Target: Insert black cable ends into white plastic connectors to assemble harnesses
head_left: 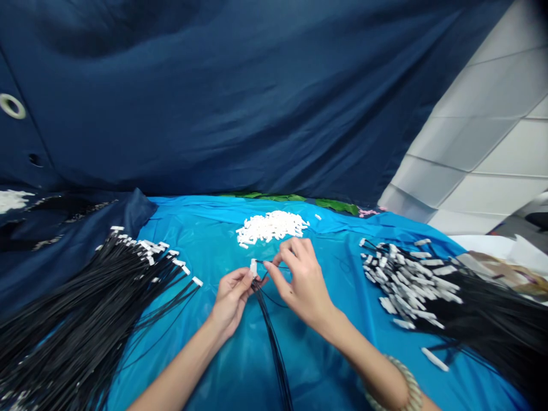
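My left hand point(231, 302) pinches a small white plastic connector point(253, 267) between thumb and fingers, with a bunch of thin black wires point(268, 325) running down from it across the sheet. My right hand point(299, 279) sits just to the right, its thumb and forefinger closed on a thin black wire close to the connector. A pile of loose white connectors point(270, 226) lies beyond both hands. The connector's contact end is hidden by my fingers.
Bundles of black wires with white connectors point(98, 291) lie to the left, and another bundle point(419, 285) lies to the right, all on a bright blue plastic sheet point(338, 251). Dark blue cloth point(214, 103) hangs behind. A bead bracelet point(396, 385) circles my right wrist.
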Tool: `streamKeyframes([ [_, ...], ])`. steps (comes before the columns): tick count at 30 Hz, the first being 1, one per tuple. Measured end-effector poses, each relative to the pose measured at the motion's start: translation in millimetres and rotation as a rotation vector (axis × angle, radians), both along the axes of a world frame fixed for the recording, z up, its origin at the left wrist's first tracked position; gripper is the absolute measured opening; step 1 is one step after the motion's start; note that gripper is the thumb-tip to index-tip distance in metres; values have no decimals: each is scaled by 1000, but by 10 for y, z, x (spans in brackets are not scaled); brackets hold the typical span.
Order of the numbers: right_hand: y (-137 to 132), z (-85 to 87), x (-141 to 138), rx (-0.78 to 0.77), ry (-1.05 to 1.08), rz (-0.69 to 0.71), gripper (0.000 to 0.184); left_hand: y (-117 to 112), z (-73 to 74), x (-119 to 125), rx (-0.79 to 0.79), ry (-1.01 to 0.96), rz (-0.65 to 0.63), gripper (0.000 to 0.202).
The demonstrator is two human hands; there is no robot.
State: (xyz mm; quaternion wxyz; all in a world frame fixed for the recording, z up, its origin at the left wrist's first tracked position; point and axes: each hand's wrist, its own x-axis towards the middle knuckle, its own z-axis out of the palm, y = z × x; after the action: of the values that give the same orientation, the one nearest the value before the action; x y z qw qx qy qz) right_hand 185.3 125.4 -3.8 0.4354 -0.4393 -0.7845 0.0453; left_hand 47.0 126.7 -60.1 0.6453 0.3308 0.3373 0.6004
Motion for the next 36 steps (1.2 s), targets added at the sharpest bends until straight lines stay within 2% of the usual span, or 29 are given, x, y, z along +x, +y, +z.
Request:
streamKeyframes([
  [3, 24, 42, 40, -41, 5, 199, 11, -13, 18, 14, -10, 19, -35, 12],
  [6, 45, 63, 70, -211, 84, 412, 13, -28, 27, 25, -4, 25, -70, 11],
  [8, 49, 58, 79, -310, 153, 465, 13, -31, 21, 27, -4, 20, -84, 10],
  [11, 44, 42, 82, -352, 195, 468, 12, -26, 2, 26, -10, 5, -97, 10],
  [15, 44, 33, 81, -304, 147, 451, 12, -12, -29, 27, -11, -9, -122, 9],
  [19, 69, 4, 81, -191, 69, 351, 9, 25, -68, 14, -46, -65, -106, 7],
  [25, 80, -28, 98, 115, -327, 214, 21, 109, -89, -43, -136, -178, -10, 5],
  [27, 74, -30, 90, 234, -457, 241, 19, 122, -84, -54, -160, -170, 3, 5],
  [29, 72, -36, 73, 294, -538, 333, 17, 128, -81, -58, -168, -165, 0, 6],
  [32, 80, -60, 51, 280, -590, 431, 15, 135, -89, -62, -184, -177, -1, 4],
  [36, 103, -102, 45, 272, -612, 437, 17, 153, -108, -74, -207, -181, 11, 4],
])
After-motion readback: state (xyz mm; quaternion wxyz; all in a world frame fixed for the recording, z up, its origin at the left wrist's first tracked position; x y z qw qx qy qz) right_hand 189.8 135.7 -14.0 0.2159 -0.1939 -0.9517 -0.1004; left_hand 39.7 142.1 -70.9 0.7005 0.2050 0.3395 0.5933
